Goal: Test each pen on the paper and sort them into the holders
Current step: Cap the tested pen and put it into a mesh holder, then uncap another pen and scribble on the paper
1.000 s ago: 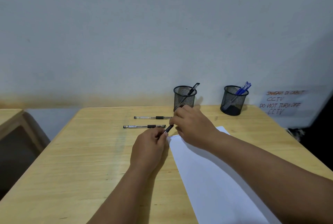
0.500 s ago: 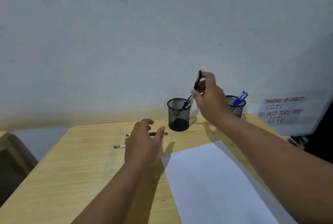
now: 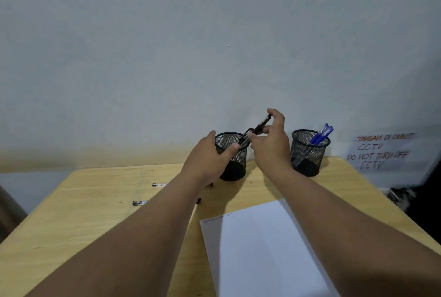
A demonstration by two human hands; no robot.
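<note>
The fingers [image 3: 274, 129] of the right hand [image 3: 270, 151] pinch a black pen [image 3: 259, 127] near its upper end, tilted over the left mesh holder [image 3: 232, 167], whose side the left hand [image 3: 207, 158] steadies with thumb extended. The pen appears light, rigid and smooth; a mid-barrel pinch should control it best. The left mesh holder already contains one dark pen, the right mesh holder [image 3: 310, 153] holds blue pens [image 3: 321, 135], and two pens [image 3: 140, 202] lie on the counter [image 3: 83, 213] beside the paper [image 3: 262, 249].
</note>
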